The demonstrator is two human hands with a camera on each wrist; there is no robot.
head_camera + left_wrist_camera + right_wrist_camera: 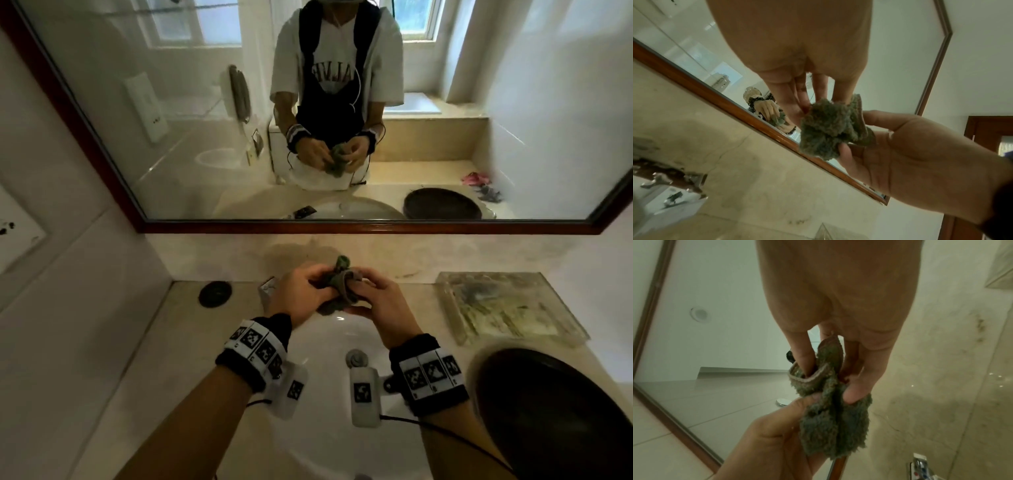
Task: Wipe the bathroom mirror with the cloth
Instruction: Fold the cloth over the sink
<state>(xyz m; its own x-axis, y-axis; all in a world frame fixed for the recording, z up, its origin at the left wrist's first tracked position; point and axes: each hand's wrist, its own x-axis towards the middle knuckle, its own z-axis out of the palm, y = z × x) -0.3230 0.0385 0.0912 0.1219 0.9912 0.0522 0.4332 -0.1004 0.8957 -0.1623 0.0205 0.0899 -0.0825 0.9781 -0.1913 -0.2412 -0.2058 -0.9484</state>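
Above the sink, the left hand and right hand both pinch the bunched cloth, well short of the mirror. Wiping appears not yet begun; next, the cloth likely needs lifting to the glass.

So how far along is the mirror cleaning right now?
Barely begun. Done: the cloth is picked up. In hand: the left hand and the right hand both grip it, bunched up, above the sink. Left: the cloth is not touching the mirror, so all the wiping remains.
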